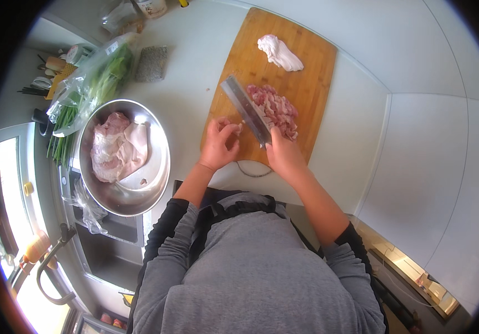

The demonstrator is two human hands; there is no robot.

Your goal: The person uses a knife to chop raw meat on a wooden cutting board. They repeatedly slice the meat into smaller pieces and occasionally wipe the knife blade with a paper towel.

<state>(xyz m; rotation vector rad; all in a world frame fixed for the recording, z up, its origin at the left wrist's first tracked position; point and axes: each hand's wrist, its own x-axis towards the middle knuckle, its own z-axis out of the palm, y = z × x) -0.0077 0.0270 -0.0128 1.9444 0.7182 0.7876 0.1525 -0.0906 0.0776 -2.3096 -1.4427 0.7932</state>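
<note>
My right hand (284, 156) grips a kitchen cleaver (245, 109), whose broad blade slants up and left over a wooden cutting board (312, 79). Left of the blade, my left hand (221, 144) is raised over the board's near left edge, fingers curled around a small piece of raw meat, partly hidden. Sliced raw meat (279, 110) lies heaped along the right side of the blade. Toward the board's far end rests a pale piece of fat or skin (280, 53). A large piece of raw meat with skin (116, 146) lies in a steel bowl (162, 183) at the left.
Beyond the bowl are leafy greens in a plastic bag (110, 75) and a grey scouring pad (151, 64). The bowl overhangs a dark sink (110, 254) with a curved faucet (45, 271). A plastic bag (91, 208) hangs at the sink. A white wall (423, 167) stands right of the counter.
</note>
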